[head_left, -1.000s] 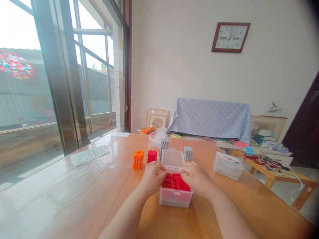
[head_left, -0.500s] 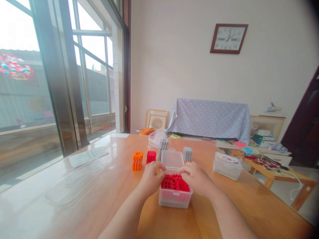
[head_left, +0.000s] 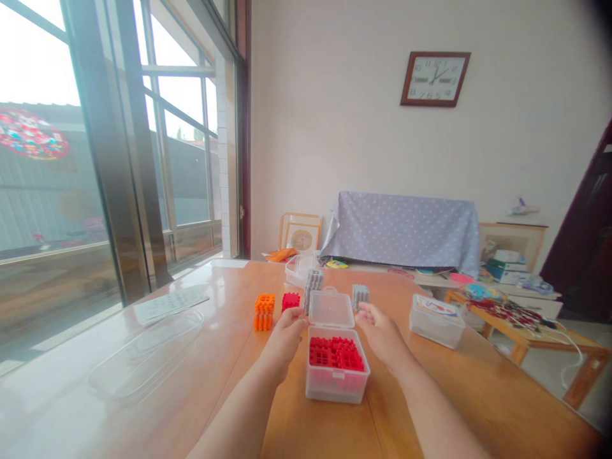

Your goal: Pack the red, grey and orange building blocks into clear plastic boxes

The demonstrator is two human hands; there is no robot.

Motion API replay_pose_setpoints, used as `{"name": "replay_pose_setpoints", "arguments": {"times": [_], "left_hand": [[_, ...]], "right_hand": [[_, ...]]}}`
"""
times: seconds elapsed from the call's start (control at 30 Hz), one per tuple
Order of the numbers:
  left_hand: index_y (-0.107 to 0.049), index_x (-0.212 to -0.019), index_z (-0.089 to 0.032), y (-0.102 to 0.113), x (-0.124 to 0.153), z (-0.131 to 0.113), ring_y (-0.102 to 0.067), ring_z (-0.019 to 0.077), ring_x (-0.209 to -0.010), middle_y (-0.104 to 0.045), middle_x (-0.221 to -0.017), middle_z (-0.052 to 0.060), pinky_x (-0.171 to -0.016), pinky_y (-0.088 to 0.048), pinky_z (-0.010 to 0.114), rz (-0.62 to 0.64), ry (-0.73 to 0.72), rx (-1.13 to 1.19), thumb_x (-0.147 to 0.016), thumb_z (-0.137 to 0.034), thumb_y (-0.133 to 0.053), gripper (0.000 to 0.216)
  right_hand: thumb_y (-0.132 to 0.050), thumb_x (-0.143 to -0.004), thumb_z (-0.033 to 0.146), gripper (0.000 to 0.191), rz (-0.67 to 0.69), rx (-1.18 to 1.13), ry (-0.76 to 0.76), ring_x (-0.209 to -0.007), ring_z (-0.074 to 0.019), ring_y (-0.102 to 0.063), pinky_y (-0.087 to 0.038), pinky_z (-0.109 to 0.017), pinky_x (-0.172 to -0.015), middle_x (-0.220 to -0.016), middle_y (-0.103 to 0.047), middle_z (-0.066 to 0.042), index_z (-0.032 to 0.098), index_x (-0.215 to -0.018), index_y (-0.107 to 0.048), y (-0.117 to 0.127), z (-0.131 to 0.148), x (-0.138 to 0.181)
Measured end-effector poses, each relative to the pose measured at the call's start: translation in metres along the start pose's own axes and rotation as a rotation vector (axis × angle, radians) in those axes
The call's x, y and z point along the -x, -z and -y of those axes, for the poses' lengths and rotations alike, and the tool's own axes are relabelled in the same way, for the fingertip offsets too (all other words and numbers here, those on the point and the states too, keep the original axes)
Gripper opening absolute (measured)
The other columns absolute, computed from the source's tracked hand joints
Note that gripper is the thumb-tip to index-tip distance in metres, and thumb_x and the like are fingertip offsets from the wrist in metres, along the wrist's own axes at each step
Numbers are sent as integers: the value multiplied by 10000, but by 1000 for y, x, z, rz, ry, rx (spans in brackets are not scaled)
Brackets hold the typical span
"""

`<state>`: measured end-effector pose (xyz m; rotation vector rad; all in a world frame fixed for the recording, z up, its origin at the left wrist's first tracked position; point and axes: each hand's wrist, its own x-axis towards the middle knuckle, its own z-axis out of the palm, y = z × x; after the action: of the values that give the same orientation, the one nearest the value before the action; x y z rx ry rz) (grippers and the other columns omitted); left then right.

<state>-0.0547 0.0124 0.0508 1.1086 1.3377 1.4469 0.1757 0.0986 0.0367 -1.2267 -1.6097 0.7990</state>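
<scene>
A clear plastic box (head_left: 337,387) stands in front of me, filled with red interlocking blocks (head_left: 335,352). Its hinged lid (head_left: 331,308) is tipped back, away from me. My left hand (head_left: 287,338) is just left of the lid, thumb and fingers apart, holding nothing. On the other side, my right hand (head_left: 381,331) has its fingertips near the lid's right edge, fingers extended and free of any block. Behind the left hand is a stack of red blocks (head_left: 291,301). Grey blocks (head_left: 313,284) stand behind the lid, and another grey stack (head_left: 360,295) is beyond my right fingertips.
An orange block stack (head_left: 264,312) stands left of the red one. A loose clear lid (head_left: 143,357) and a printed sheet (head_left: 172,303) lie on the left. To the right is a closed clear box (head_left: 437,324). Another clear container (head_left: 296,271) sits at the table's far edge.
Both hands have moved back and outward from the red blocks in the box to either side of the lid. The box stays in place and more of its contents show.
</scene>
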Motion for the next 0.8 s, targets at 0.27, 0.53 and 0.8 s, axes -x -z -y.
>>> {"name": "replay_pose_setpoints", "arguments": {"times": [0.27,0.53,0.8], "left_hand": [[-607,-1121,-234,5,-6,4,-597,246,-1119,-679,-1196,83,-812,-430,322,97,102,239,-848,-616,-582,470],[-635,-1061,-221,9,-3,-8,-579,258,-1142,-673,-1196,84,-876,-458,359,161,140,149,-807,-852,-386,724],[-625,-935,-186,9,9,-12,-624,217,-991,-682,-1008,64,-841,-454,312,199,-44,-42,-825,-671,-613,498]], "right_hand": [[-622,-846,646,654,155,-437,-194,-1214,-278,-606,-504,-364,-867,-1329,-663,-101,260,-1371,-571,-3,15,10],[-340,-844,847,771,240,-473,-173,-1100,-279,-634,-479,-386,-878,-1125,-734,-128,196,-965,-736,13,26,9],[-493,-865,738,597,416,-79,38,-1051,-258,-629,-455,-387,-941,-1062,-728,-84,175,-861,-692,26,48,25]]}}
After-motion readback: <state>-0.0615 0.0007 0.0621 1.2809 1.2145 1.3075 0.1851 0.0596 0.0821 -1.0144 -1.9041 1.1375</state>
